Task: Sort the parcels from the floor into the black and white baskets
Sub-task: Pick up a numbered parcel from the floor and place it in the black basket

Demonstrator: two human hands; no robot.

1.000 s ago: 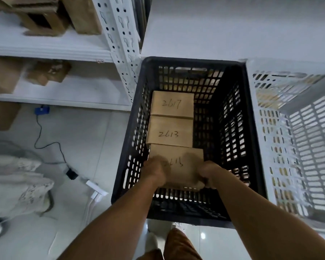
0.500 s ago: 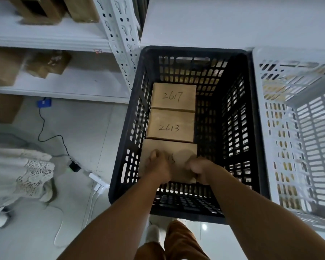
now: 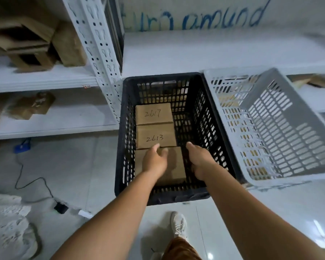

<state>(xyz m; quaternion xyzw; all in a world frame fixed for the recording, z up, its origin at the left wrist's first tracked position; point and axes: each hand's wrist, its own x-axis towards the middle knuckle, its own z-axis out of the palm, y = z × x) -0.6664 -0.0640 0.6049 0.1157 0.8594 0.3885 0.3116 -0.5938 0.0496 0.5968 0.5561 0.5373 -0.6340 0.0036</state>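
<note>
The left hand [image 3: 154,162] hovers over the nearest parcel [image 3: 174,168] in the black basket [image 3: 120,147], fingers loosely spread, its grip wide and holding nothing; whether the fingertips touch the cardboard I cannot tell, since the hand hides the contact. That parcel lies flat against the basket's near wall, third in a row behind the parcel marked 2613 [image 3: 155,136] and the parcel marked 2617 [image 3: 153,113].

Its long axis seems to run away from the person, toward the shelving, in line with the two others — though the arms cover too much of it to be sure. Its written face is hidden under the left hand.

The right hand [image 3: 200,160] hangs just beside the parcel's right edge, open too, gripping nothing.

What could go wrong: a wrist drawn out carelessly may catch the parcel's corner and skew it out of the row — or a forearm may knock the black basket's rim and shove it against the white basket [image 3: 270,128], which stands touching it on the right and tilted.
</note>
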